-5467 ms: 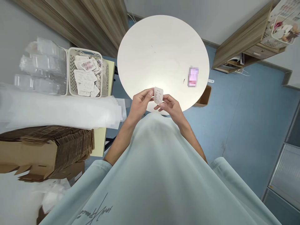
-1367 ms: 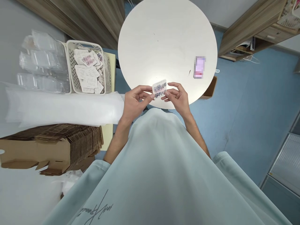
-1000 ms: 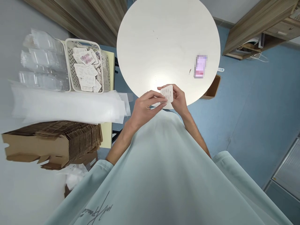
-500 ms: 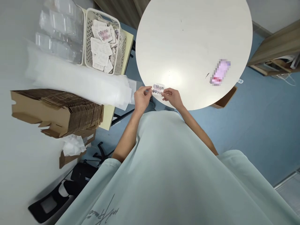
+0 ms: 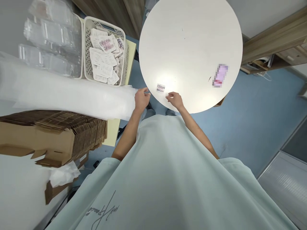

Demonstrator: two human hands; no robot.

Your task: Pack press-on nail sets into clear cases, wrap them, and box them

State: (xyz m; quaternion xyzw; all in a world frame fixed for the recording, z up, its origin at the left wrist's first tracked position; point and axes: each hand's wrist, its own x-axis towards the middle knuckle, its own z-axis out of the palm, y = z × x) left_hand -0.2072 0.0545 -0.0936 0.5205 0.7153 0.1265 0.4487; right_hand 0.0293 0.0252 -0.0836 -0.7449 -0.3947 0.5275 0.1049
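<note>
One small flat white card with two rows of dark and pink bits, near the edge

We see the card lying on one round white table, between our two hands and touching neither. Our left hand is half curled, just off the table's edge, with nothing in it. Our right hand is closer to the card, fingers bent, and we see nothing in it either. We think a bump could knock the card off, because it sits near the edge. It looks thin, so it could be tricky to pick up. We count one blurry purple-and-pink oblong thing and one white plastic basket with holes. Its jumbled white paper cards are too many to count.
</note>
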